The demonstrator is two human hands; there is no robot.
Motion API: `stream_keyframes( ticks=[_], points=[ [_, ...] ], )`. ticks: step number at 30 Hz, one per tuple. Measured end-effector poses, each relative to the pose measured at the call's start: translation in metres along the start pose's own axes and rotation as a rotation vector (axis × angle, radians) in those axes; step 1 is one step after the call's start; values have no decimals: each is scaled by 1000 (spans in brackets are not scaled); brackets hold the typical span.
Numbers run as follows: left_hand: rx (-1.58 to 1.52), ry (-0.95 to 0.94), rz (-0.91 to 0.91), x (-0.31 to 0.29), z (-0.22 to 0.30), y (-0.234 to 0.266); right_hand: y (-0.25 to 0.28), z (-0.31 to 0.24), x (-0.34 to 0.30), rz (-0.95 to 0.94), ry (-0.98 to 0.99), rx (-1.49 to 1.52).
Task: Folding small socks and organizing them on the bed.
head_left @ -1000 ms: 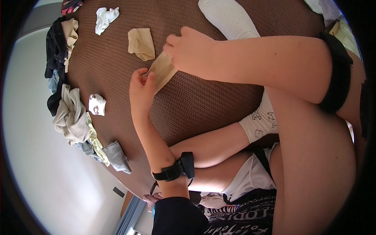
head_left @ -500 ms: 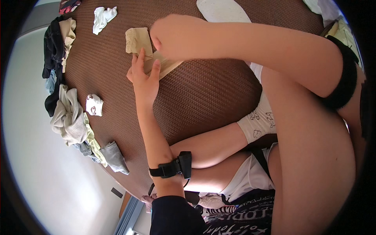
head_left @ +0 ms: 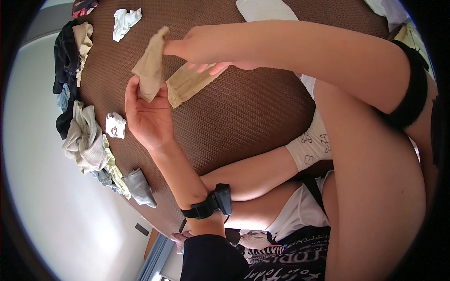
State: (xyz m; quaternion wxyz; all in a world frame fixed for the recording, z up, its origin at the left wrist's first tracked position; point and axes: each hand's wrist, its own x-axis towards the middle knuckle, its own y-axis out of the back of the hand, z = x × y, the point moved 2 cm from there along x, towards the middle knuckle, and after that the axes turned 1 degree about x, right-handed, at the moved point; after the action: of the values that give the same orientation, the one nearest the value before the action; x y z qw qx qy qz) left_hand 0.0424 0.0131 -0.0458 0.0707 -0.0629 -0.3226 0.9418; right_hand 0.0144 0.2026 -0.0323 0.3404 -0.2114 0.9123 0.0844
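A tan sock (head_left: pixel 152 68) is held up between my hands, its ends pointing up and down. My left hand (head_left: pixel 150 114) has its palm turned up and pinches the sock's lower end between thumb and fingers. My right hand (head_left: pixel 204 49) reaches in from the right and grips the sock's upper right edge; part of its grip is hidden behind the hand. Under my right hand lies a second tan sock (head_left: pixel 190 89), flat on the brown woven mat (head_left: pixel 234 112). Whether the two tan pieces are joined is hidden.
Along the mat's left edge lie a dark garment (head_left: pixel 65 56), a grey knit (head_left: pixel 86 136) and a folded grey cloth (head_left: pixel 140 187). A white sock (head_left: pixel 125 23) and a patterned white sock (head_left: pixel 115 125) lie closer in. My bent legs, one in a printed sock (head_left: pixel 309 147), fill the right.
The tan sock that lay folded flat has been lifted off the mat and opened out between both hands. My left hand has moved left and turned palm up.
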Motion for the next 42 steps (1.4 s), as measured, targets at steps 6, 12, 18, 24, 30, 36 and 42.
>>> stream_keyframes(
  ticks=[6,12,18,24,30,36,42],
  points=[
    [312,61,147,2,-5,-1,-5,-2,0,-188,165,428],
    [528,243,149,-2,-9,-11,4,4,8,-19,318,-273],
    [496,385,90,-7,-7,7,7,-10,17,333,622,-18],
    [399,387,63,-6,-9,2,8,-4,32,457,648,263],
    [437,337,195,0,-13,20,11,15,31,249,238,431],
    [489,249,409,2,-8,48,7,13,5,71,101,438],
    [511,152,422,2,-5,47,11,23,12,28,99,376]
  ],
)
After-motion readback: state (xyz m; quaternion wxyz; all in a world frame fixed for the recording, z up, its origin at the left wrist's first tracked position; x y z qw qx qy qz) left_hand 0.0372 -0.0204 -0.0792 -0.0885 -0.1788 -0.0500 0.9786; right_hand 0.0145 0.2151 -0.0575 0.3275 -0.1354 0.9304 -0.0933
